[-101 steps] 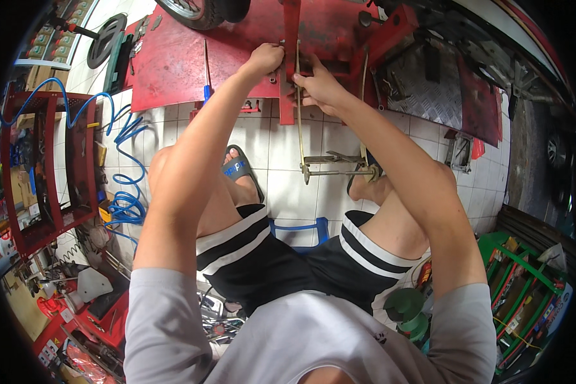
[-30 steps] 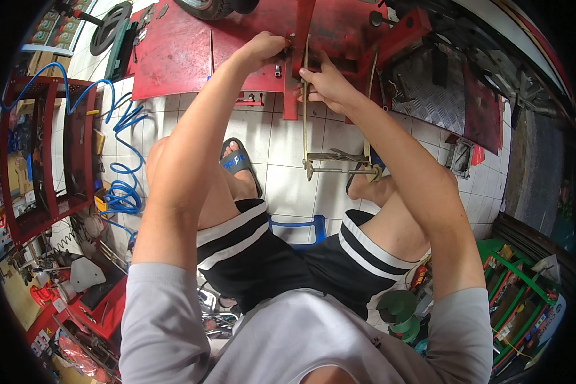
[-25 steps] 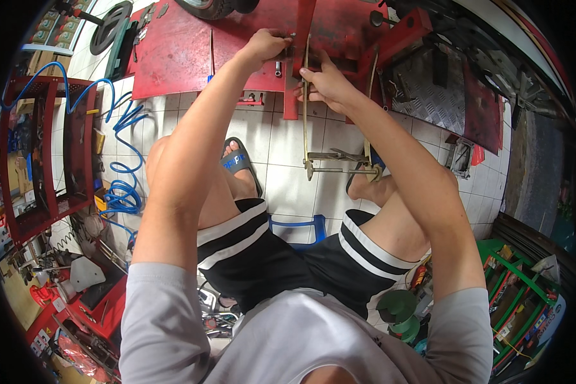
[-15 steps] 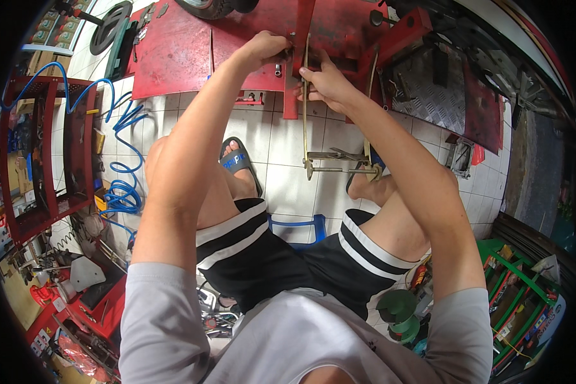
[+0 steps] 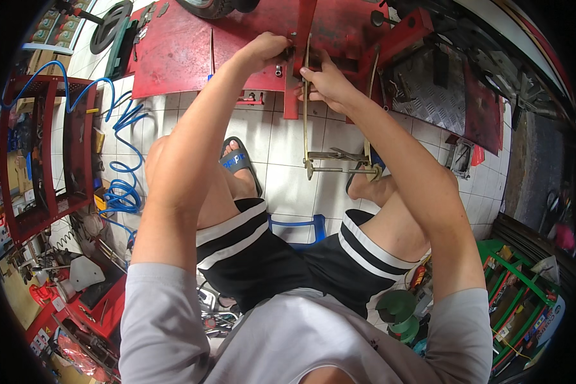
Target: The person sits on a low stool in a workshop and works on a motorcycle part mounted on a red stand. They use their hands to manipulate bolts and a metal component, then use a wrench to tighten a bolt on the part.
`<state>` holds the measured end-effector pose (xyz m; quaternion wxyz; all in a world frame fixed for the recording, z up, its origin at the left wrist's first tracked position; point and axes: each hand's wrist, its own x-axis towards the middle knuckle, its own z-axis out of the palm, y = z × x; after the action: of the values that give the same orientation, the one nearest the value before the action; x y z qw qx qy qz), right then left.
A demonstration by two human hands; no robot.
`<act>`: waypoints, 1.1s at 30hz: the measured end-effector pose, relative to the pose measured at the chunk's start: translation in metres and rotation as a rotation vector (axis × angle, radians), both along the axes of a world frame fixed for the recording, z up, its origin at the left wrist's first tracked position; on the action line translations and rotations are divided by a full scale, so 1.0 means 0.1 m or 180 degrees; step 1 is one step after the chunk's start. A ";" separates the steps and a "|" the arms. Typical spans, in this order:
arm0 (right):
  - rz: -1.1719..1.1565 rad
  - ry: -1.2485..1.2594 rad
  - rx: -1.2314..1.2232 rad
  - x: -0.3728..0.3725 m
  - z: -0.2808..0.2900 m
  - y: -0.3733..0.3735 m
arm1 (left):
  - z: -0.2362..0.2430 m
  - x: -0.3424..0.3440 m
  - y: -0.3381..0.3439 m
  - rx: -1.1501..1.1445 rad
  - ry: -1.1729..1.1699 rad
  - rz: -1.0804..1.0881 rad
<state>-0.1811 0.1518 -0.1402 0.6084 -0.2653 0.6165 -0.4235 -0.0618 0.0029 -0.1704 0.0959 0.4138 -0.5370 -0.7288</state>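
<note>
Here, left of a red post (image 5: 306, 18), the left hand (image 5: 267, 51) bends, finger grip unclear; opposite, the right hand (image 5: 327, 83), fingers half-curled, meets a brass-coloured bar (image 5: 305, 125), perhaps steadying it.

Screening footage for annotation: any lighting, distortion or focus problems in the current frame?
Head view: corners black, fisheye curving the red metal rack near the left rim. Head view: floor tiles bright, with soft shadows. Head view: left grip and right grip fairly sharp, but the left one's fingertips are lost in shade. Head view: pink patch at right too blurred to identify.
</note>
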 end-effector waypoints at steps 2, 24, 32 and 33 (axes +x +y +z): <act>-0.0019 -0.0004 -0.0011 -0.01 0.00 0.00 | 0.01 -0.04 0.03 -0.0041 -0.0263 -0.0137; 0.0083 0.0051 -0.0007 0.00 0.00 -0.02 | 0.07 -0.08 0.15 -0.0247 -0.0598 0.0073; 0.0037 0.0140 -0.0034 0.02 -0.06 -0.05 | 0.01 -0.06 0.10 -0.1080 -0.0681 0.0311; 0.0064 0.0094 -0.0035 0.05 -0.03 -0.05 | -0.02 -0.01 0.07 -0.0862 -0.0524 0.0330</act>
<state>-0.1763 0.1468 -0.1436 0.6021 -0.2811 0.6203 -0.4167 -0.0632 0.0097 -0.1725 0.1440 0.4826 -0.6142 -0.6076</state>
